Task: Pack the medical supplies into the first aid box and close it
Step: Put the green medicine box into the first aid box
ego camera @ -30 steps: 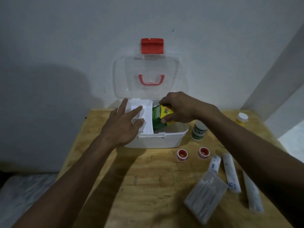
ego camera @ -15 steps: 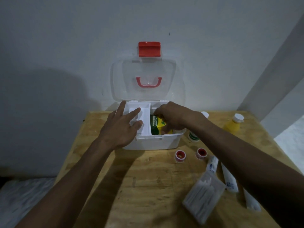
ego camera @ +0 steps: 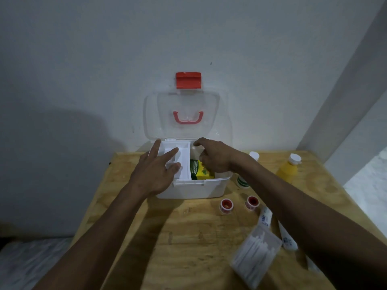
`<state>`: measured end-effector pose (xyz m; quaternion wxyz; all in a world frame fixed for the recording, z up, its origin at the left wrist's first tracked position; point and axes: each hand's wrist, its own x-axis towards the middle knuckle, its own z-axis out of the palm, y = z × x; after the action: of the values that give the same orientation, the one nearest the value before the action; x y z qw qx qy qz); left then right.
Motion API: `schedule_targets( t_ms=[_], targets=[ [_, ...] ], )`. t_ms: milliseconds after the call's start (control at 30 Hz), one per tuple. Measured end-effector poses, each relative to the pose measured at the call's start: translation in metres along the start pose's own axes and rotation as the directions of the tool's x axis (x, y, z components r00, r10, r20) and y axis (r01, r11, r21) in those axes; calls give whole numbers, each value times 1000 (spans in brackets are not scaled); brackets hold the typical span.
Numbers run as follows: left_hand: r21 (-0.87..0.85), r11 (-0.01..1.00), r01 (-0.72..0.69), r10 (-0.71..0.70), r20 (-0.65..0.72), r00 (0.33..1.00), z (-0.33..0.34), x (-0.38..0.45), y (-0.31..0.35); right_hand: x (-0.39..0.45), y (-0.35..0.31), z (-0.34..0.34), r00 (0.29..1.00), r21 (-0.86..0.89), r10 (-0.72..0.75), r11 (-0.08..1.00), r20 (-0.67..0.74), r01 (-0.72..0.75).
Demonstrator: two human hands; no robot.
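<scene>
The white first aid box (ego camera: 194, 190) stands open at the table's back, its clear lid (ego camera: 182, 107) with red handle upright against the wall. A green and yellow packet (ego camera: 201, 170) lies inside the box's right part. My left hand (ego camera: 156, 171) rests with spread fingers on the white inner tray (ego camera: 184, 162) on the left side. Just above the packet hovers my right hand (ego camera: 213, 156), fingers loosely bent and holding nothing.
On the wooden table (ego camera: 188, 237) right of the box are a white bottle with green stripes (ego camera: 243, 182), a yellow bottle (ego camera: 288, 169), two red tape rolls (ego camera: 226, 206) (ego camera: 252, 201), a clear pack of cotton swabs (ego camera: 255, 256) and rolled bandages (ego camera: 266, 217). The wall is close behind.
My right hand lowered the green and yellow packet into the box and let go of it; the hand now lifts off it. My left hand stayed on the tray.
</scene>
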<state>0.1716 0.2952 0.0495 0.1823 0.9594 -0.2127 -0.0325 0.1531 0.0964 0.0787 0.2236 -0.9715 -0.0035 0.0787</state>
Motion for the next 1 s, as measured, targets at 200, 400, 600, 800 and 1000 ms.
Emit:
schedule_targets(
  t_ms=[200, 400, 600, 800, 1000],
  targets=[
    [11, 1000, 0, 0, -6, 1000, -1, -1, 3, -10, -4, 6, 1000, 133, -10, 991, 2, 10],
    [19, 1000, 4, -4, -7, 1000, -2, -2, 4, -15, -8, 11, 997, 194, -75, 978, -19, 77],
    [23, 1000, 2, -2, -1, 1000, -3, -4, 7, -14, -10, 14, 995, 265, -103, 959, -5, 100],
    [27, 1000, 5, -6, 8, 1000, -4, -4, 6, -9, -9, 19, 993, 337, -104, 938, 56, 79],
    [24, 1000, 9, -9, 1, 1000, -1, -1, 4, 0, -5, 22, 992, 403, -80, 915, 101, 33]
  ],
)
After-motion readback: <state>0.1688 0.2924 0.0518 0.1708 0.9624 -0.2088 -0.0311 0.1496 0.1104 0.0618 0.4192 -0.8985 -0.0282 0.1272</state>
